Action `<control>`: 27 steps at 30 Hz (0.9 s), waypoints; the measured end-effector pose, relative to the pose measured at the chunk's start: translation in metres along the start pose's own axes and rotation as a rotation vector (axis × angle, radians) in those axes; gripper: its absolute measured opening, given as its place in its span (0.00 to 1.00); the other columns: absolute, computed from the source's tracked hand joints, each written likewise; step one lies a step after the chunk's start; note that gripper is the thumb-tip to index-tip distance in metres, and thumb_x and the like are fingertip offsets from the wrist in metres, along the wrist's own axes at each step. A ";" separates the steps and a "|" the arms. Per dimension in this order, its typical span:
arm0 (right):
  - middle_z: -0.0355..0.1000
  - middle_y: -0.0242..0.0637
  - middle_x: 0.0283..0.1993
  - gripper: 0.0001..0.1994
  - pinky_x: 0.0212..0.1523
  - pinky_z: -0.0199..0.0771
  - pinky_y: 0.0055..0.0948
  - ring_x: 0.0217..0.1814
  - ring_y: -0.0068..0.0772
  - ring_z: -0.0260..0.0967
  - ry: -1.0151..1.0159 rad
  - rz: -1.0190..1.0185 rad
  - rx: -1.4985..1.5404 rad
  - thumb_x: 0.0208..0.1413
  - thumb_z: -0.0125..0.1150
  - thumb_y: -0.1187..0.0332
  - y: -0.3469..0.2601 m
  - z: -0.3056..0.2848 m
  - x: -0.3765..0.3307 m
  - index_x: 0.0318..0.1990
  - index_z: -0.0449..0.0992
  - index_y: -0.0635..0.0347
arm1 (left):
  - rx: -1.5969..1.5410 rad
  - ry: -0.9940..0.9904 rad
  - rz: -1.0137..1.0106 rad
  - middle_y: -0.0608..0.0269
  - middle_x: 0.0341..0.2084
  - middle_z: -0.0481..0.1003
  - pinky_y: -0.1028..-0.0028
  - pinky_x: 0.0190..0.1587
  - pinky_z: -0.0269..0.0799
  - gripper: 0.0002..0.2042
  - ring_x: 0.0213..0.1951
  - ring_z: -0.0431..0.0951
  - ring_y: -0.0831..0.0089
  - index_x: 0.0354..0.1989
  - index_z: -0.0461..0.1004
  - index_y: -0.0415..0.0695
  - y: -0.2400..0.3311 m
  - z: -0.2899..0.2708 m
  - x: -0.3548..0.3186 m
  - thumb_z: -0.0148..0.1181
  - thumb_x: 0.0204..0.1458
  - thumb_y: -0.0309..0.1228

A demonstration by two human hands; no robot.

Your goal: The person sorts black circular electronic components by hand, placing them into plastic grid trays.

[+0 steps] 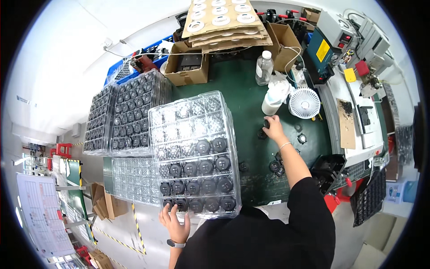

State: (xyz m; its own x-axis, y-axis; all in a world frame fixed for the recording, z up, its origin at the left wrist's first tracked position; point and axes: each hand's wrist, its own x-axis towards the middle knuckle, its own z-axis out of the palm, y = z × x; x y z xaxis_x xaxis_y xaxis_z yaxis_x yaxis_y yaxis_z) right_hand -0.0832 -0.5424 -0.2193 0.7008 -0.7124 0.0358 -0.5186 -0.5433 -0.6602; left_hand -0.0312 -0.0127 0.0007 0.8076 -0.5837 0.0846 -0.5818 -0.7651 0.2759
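A clear plastic blister tray [188, 105] lies in front of me, its near rows filled with round black parts [193, 187] and most of its far pockets bare. My left hand [175, 226] rests at the tray's near left corner, fingers spread against its edge beside a black part. On the green table [251, 179] to the right, my right hand [274, 130] is closed in a pinch on a small round black part [266, 124], partly hidden by the fingers. Another black part [261, 134] sits just beside it. More loose round parts [274, 167] lie nearer to me.
Filled tray stacks [134, 112] stand left. Behind are an open cardboard box [190, 78] and stacked cardboard sheets with white rings [219, 20]. A white fan [304, 103], clear bottle [264, 69] and white bottle [270, 106] stand beyond my right hand; machines [329, 49] line the right.
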 end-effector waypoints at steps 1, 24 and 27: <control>0.66 0.48 0.52 0.28 0.55 0.74 0.43 0.55 0.55 0.69 -0.079 -0.029 -0.011 0.42 0.71 0.72 0.004 -0.001 -0.009 0.56 0.73 0.55 | 0.011 0.001 0.006 0.42 0.61 0.62 0.46 0.65 0.50 0.27 0.62 0.57 0.41 0.57 0.68 0.39 0.001 0.002 0.002 0.66 0.48 0.30; 0.68 0.49 0.47 0.23 0.47 0.77 0.47 0.48 0.54 0.70 -0.366 -0.155 -0.287 0.44 0.64 0.71 -0.081 0.073 -0.183 0.52 0.72 0.59 | -0.026 -0.048 0.207 0.43 0.60 0.63 0.45 0.65 0.48 0.25 0.61 0.60 0.42 0.56 0.71 0.41 0.009 0.010 0.023 0.66 0.46 0.32; 0.69 0.44 0.50 0.27 0.52 0.75 0.43 0.52 0.51 0.69 -0.463 -0.413 -0.382 0.44 0.63 0.72 -0.053 0.055 -0.175 0.57 0.73 0.55 | -0.042 -0.051 0.220 0.44 0.61 0.63 0.45 0.66 0.47 0.25 0.61 0.60 0.43 0.55 0.71 0.42 0.005 0.010 0.021 0.65 0.47 0.33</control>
State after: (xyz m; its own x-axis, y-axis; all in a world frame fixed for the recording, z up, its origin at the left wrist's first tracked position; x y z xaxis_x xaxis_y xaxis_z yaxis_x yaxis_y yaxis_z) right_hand -0.1517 -0.3644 -0.2315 0.9679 -0.2005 -0.1516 -0.2423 -0.9046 -0.3506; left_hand -0.0185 -0.0313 -0.0059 0.6549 -0.7491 0.0994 -0.7383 -0.6063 0.2955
